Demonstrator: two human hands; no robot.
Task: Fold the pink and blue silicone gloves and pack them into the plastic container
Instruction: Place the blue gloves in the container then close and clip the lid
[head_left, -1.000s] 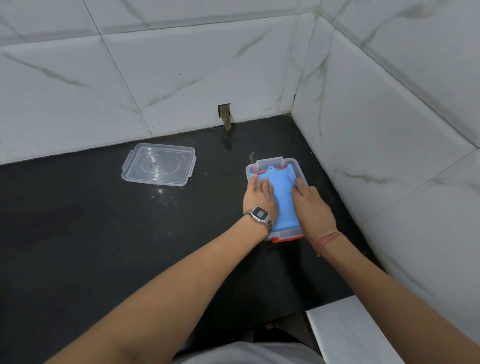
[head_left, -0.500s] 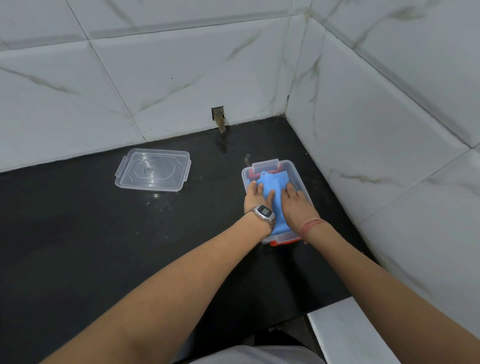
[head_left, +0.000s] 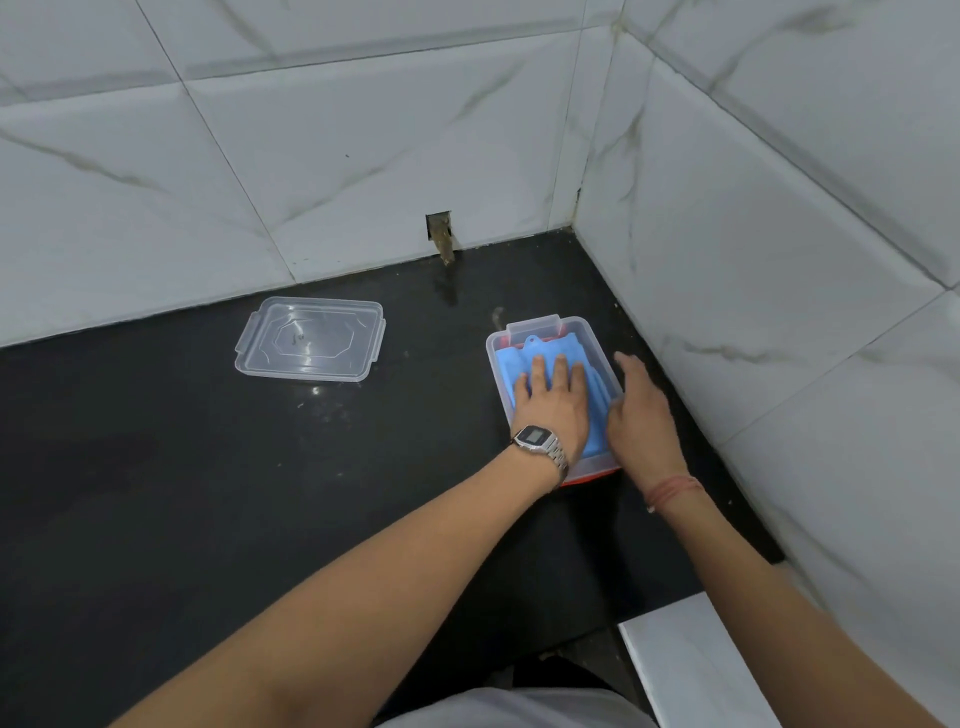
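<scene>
black countertop (head_left: 182, 493) set in a corner of white marble-look tiled walls (head_left: 337, 156), person reaching in from below. clear plastic container (head_left: 605, 358) sits near the right wall, lid off. clear lid (head_left: 310, 339) lies flat, well apart to the left. blue glove (head_left: 519, 364) is folded inside the container and fills most of it; pink glove (head_left: 589, 476) shows only as a reddish strip at the near edge and a sliver at the far end, seemingly underneath the blue one. left hand (head_left: 553, 402), watch (head_left: 537, 436) on the wrist, lies flat on the blue glove, fingers spread and extended, pressing, not gripping anything. right hand (head_left: 641, 410) is at the container's right rim, fingers loosely extended, open; touching the rim or just above it, cannot tell; holds nothing.

step: packing, pressing the folded gloves down so they sit below the rim. folding looks done. next move likely calls for keeping the silicone flat so it doesn't spring up, then reaching left for the lid and snapping it on.
</scene>
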